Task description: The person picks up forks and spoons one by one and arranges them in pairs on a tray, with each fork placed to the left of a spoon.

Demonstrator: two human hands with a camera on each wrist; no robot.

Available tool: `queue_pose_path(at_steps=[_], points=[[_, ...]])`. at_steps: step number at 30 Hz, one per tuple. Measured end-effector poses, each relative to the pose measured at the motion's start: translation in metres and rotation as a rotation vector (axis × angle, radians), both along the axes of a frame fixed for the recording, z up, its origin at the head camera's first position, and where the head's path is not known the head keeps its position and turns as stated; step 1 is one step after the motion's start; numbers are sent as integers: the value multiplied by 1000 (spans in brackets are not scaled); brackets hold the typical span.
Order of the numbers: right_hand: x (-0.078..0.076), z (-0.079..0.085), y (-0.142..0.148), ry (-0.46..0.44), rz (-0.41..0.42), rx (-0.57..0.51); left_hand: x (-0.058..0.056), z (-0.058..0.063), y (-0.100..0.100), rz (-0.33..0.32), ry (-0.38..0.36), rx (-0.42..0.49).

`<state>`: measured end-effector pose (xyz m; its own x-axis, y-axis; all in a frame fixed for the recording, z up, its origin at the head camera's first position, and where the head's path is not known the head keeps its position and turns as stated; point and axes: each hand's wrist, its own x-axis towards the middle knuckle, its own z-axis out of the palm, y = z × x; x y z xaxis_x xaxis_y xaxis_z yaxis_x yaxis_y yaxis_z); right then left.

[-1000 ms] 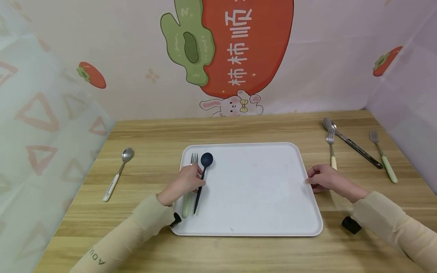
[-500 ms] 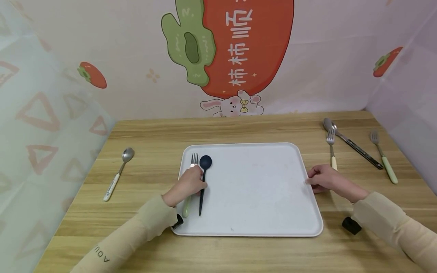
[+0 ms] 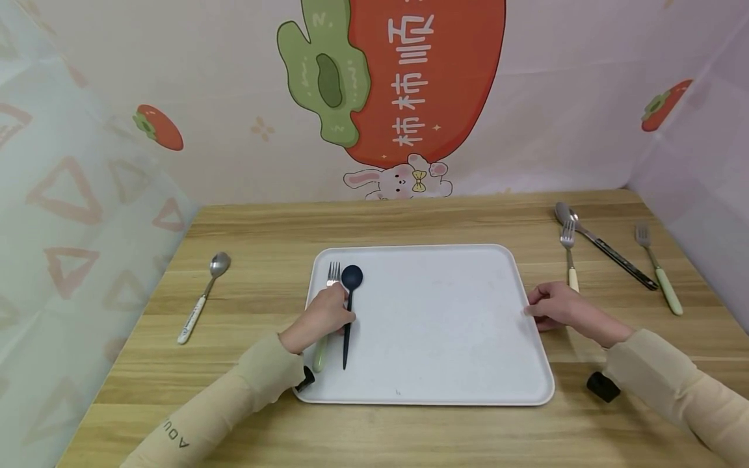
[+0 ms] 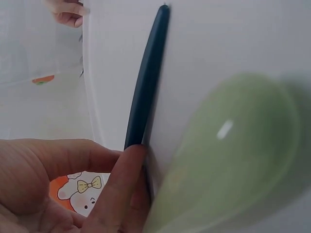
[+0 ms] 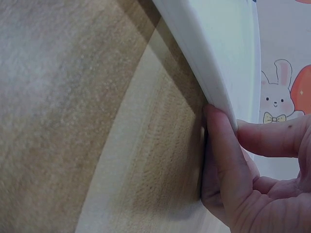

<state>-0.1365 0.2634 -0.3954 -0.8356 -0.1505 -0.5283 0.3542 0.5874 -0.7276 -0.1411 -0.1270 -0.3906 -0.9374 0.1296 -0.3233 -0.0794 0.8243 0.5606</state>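
My left hand (image 3: 320, 314) pinches a dark spoon (image 3: 352, 278) by its handle, over the left side of a white tray (image 3: 439, 318). In the left wrist view, thumb and fingers close on the spoon's dark blue-green handle (image 4: 148, 80). Just left of the spoon lies a fork (image 3: 319, 356) with a pale green handle, its middle hidden under the hand. That green handle (image 4: 233, 145) looms large in the left wrist view. At the tray's right edge, my right hand (image 3: 557, 305) grips the rim; the right wrist view has the thumb and fingers around the white rim (image 5: 199, 53).
A spoon with a white handle (image 3: 201, 299) lies on the wooden table (image 3: 263, 227) left of the tray. To the right are a cream-handled fork (image 3: 569, 250), a dark-handled spoon (image 3: 620, 255) and a green-handled fork (image 3: 661, 273). A printed wall (image 3: 234, 78) stands behind.
My left hand has shifted slightly right. The dark spoon's handle end has swung right, so it lies straighter along the tray. The right hand stays at the rim.
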Motion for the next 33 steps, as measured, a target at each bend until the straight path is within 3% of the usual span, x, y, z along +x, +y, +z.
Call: queue_pose_path(at_steps=[9, 14, 23, 33], points=[[0, 2, 0, -3, 7, 12, 1, 1, 0, -7, -10, -16], [0, 2, 0, -8, 7, 13, 0, 7, -4, -22, -11, -48], [-1, 1, 2, 17, 38, 51, -4, 23, -30, -1, -11, 12], [0, 2, 1, 14, 35, 50, -5, 23, -59, 50, 24, -36]])
